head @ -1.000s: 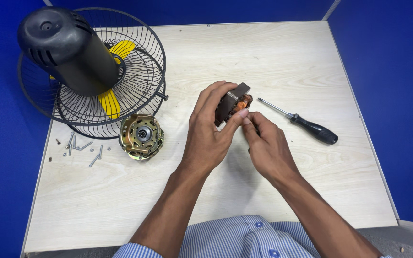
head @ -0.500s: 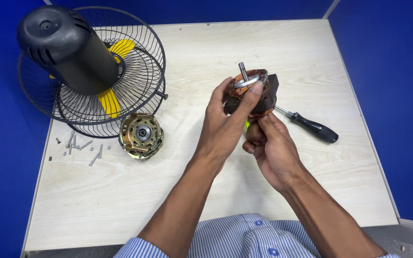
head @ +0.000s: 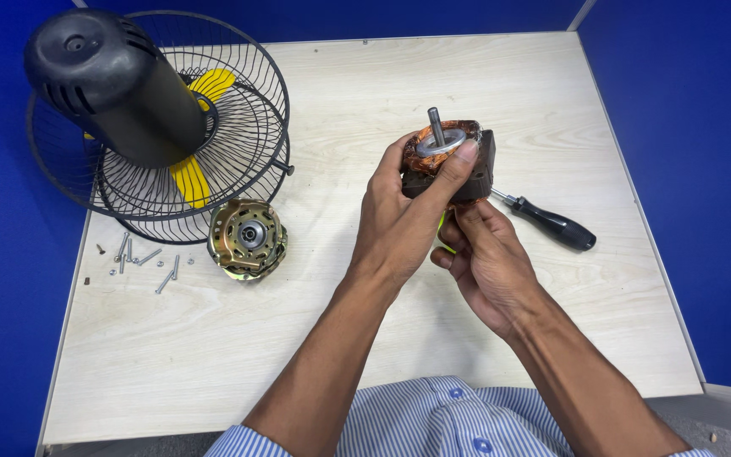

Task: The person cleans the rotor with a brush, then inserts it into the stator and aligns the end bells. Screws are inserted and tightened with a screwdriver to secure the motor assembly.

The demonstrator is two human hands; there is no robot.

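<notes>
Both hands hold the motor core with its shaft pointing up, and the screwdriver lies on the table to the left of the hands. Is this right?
Not quite. The head view shows the screwdriver lying to the right of the hands, partly behind them. The rest holds: left hand and right hand hold the motor core, shaft up.

1. A dark, blocky electric motor core wound with copper-coloured wire (head: 450,161) is held up off the pale wooden table (head: 365,85), well to the right of the black wire fan cage (head: 239,144).
2. It sits upright, winding end up: a short grey steel shaft (head: 436,125) rises from its middle through a flat silvery ring (head: 443,144).
3. The copper coils bulge around the ring; the black laminated body lies below them, partly covered by fingers.
4. A small yellow-green bit shows beneath the core, too hidden to identify.
</notes>
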